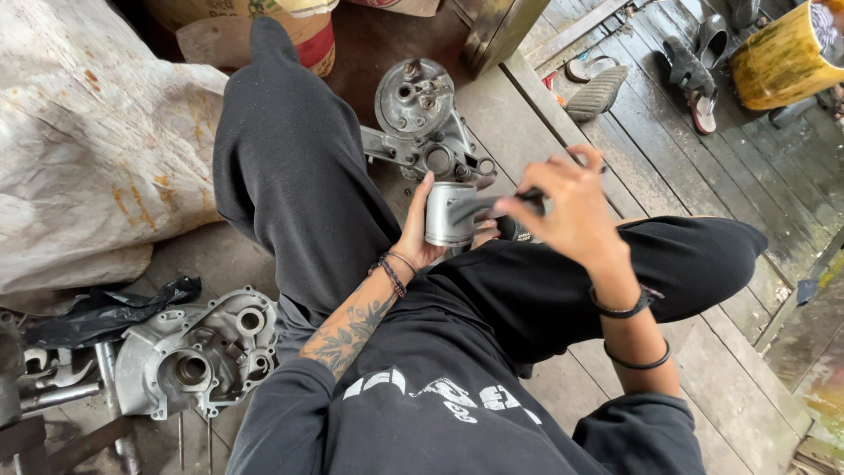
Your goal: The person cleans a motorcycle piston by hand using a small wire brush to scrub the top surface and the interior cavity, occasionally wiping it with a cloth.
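Gripping metal piston [450, 214] — left hand [418, 230]

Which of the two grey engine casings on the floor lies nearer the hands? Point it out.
The engine casing ahead of the knees, just beyond the left hand holding the metal cylinder. The other casing lies apart, beside the person's left hip, near loose wrenches.

- A grey cast-metal engine casing [420, 119] lies on the weathered wooden plank floor [668, 167].
- A second grey casing half [200, 352] lies lower left, beside crumpled black plastic [110, 310].
- A large stained white sack [88, 149].
- Dark sandals [694, 75].
- A yellow drum [782, 57].
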